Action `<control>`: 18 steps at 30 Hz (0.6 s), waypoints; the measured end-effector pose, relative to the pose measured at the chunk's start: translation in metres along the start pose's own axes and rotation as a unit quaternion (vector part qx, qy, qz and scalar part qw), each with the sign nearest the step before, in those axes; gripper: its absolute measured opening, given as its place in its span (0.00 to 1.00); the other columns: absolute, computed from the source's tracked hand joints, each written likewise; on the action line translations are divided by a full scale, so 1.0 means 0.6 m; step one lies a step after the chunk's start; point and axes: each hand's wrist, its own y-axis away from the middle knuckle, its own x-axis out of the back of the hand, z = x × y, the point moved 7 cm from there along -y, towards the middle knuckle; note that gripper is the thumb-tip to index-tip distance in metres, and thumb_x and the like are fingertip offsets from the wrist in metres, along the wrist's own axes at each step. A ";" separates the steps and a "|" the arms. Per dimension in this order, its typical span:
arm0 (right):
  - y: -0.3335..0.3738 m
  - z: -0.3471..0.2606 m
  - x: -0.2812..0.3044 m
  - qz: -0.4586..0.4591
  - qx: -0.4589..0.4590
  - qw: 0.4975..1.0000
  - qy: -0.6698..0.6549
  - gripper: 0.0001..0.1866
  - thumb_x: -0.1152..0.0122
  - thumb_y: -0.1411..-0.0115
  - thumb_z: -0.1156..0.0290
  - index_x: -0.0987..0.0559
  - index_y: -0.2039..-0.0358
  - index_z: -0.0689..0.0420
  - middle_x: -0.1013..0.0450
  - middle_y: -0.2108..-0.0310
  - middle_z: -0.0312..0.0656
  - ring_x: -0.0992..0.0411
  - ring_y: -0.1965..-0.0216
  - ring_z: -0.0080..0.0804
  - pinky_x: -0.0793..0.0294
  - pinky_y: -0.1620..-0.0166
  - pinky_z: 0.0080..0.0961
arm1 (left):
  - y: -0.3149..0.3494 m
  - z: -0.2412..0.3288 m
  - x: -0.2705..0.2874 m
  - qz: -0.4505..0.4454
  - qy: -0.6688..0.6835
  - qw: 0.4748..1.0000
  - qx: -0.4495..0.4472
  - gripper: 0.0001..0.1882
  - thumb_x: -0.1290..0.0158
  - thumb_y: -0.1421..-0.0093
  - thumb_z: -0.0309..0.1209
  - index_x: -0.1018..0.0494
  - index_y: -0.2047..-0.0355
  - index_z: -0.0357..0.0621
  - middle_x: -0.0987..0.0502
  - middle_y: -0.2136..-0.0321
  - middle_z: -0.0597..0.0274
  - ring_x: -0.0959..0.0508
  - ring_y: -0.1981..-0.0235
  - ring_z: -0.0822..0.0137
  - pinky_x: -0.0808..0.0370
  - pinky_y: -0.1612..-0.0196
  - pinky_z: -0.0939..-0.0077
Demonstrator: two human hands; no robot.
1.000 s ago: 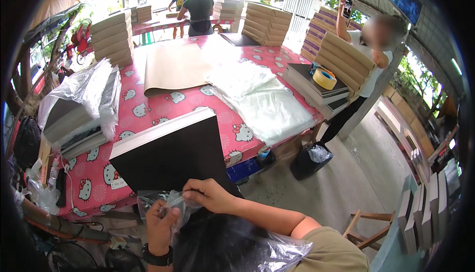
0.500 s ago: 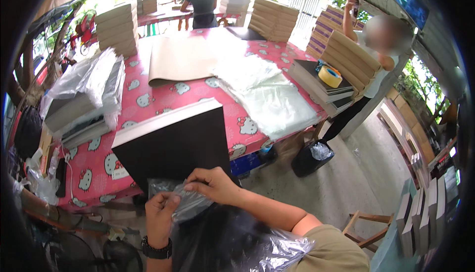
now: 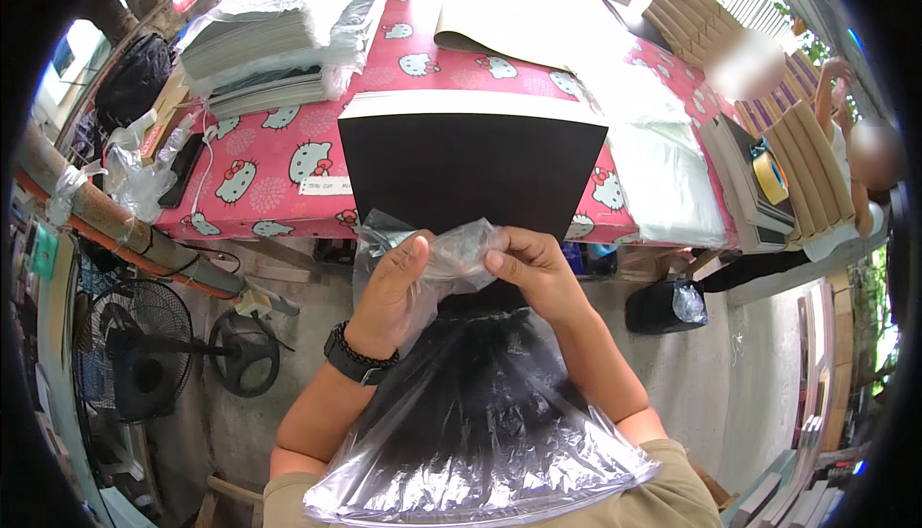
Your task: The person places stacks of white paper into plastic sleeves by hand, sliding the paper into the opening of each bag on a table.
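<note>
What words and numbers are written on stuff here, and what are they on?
White paper strip on the pink tablecloth: printed marks, too small to quote reliably.
Brown boxes with purple bands at the right: any print is too small and blurred to read.
Black book: no writing seen.
Clear plastic between the left hand and right hand: no writing seen.

Stacked brown packages (image 3: 809, 168) and a broad table (image 3: 274, 187) suggest a workshop.
</note>
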 end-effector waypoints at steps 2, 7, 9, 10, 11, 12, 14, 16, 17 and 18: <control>0.000 0.002 0.006 0.010 -0.010 1.000 0.016 0.07 0.46 0.46 0.70 0.27 0.75 0.62 0.33 0.77 0.30 0.40 0.73 0.13 0.40 0.70 0.12 | -0.001 0.001 0.010 -0.038 0.032 0.999 -0.020 0.16 0.51 0.46 0.42 0.34 0.67 0.43 0.29 0.70 0.63 0.30 0.65 0.71 0.34 0.60 0.75; -0.002 -0.014 0.030 0.073 0.024 0.997 -0.014 0.09 0.52 0.43 0.68 0.29 0.74 0.60 0.34 0.76 0.33 0.38 0.74 0.18 0.39 0.68 0.16 | 0.003 -0.001 -0.003 -0.043 -0.086 0.993 0.075 0.17 0.43 0.53 0.29 0.34 0.64 0.41 0.30 0.71 0.67 0.31 0.65 0.75 0.33 0.62 0.82; -0.001 -0.012 0.029 0.049 0.021 0.972 -0.231 0.09 0.55 0.42 0.66 0.31 0.71 0.58 0.36 0.78 0.33 0.39 0.79 0.20 0.38 0.71 0.18 | 0.013 -0.015 -0.021 -0.088 -0.167 0.974 0.128 0.24 0.41 0.55 0.31 0.36 0.58 0.38 0.31 0.67 0.68 0.31 0.63 0.76 0.34 0.62 0.83; 0.000 -0.016 0.023 0.023 0.007 0.925 -0.378 0.09 0.56 0.41 0.65 0.32 0.69 0.57 0.38 0.80 0.33 0.40 0.81 0.22 0.37 0.74 0.19 | 0.030 -0.025 -0.030 -0.231 -0.241 0.921 0.200 0.22 0.43 0.53 0.32 0.35 0.58 0.39 0.30 0.68 0.68 0.31 0.64 0.75 0.34 0.61 0.82; 0.004 -0.035 0.019 -0.054 0.006 0.897 -0.439 0.09 0.58 0.40 0.63 0.35 0.67 0.55 0.41 0.82 0.33 0.43 0.85 0.21 0.41 0.84 0.17 | 0.045 -0.035 -0.042 -0.374 -0.284 0.860 0.199 0.20 0.44 0.52 0.32 0.33 0.59 0.39 0.29 0.69 0.67 0.31 0.65 0.75 0.34 0.61 0.82; 0.008 -0.053 0.036 -0.054 0.025 0.884 -0.465 0.10 0.60 0.39 0.62 0.37 0.70 0.54 0.41 0.82 0.33 0.44 0.88 0.18 0.45 0.89 0.16 | 0.066 -0.046 -0.044 -0.508 -0.320 0.776 0.191 0.18 0.45 0.51 0.32 0.32 0.61 0.40 0.29 0.70 0.67 0.31 0.66 0.75 0.34 0.61 0.81; 0.018 -0.097 0.065 0.021 0.048 0.862 -0.504 0.09 0.61 0.39 0.62 0.37 0.71 0.53 0.43 0.86 0.29 0.45 0.91 0.17 0.46 0.89 0.12 | 0.050 -0.047 0.033 -0.360 -0.425 0.797 0.234 0.18 0.43 0.53 0.32 0.32 0.62 0.37 0.28 0.71 0.66 0.30 0.68 0.75 0.34 0.62 0.81; 0.038 -0.141 0.097 0.029 0.132 0.931 -0.340 0.09 0.59 0.40 0.62 0.35 0.71 0.54 0.39 0.86 0.31 0.42 0.91 0.17 0.44 0.88 0.13 | 0.036 -0.007 0.086 -0.195 -0.495 0.820 0.212 0.19 0.43 0.53 0.32 0.32 0.62 0.37 0.28 0.71 0.65 0.30 0.68 0.74 0.34 0.62 0.80; 0.045 -0.157 0.103 0.033 0.173 0.951 -0.254 0.10 0.58 0.40 0.62 0.34 0.71 0.54 0.37 0.86 0.32 0.41 0.91 0.17 0.43 0.88 0.14 | 0.031 0.027 0.107 -0.099 -0.512 0.837 0.167 0.20 0.43 0.53 0.32 0.32 0.61 0.38 0.28 0.70 0.64 0.30 0.67 0.73 0.34 0.62 0.80; 0.046 -0.157 0.094 0.043 0.171 0.977 -0.119 0.10 0.57 0.40 0.63 0.33 0.71 0.55 0.35 0.84 0.33 0.39 0.90 0.18 0.41 0.87 0.14 | 0.027 0.061 0.120 -0.002 -0.524 0.843 0.120 0.20 0.44 0.52 0.32 0.33 0.59 0.39 0.28 0.69 0.63 0.30 0.66 0.72 0.34 0.61 0.80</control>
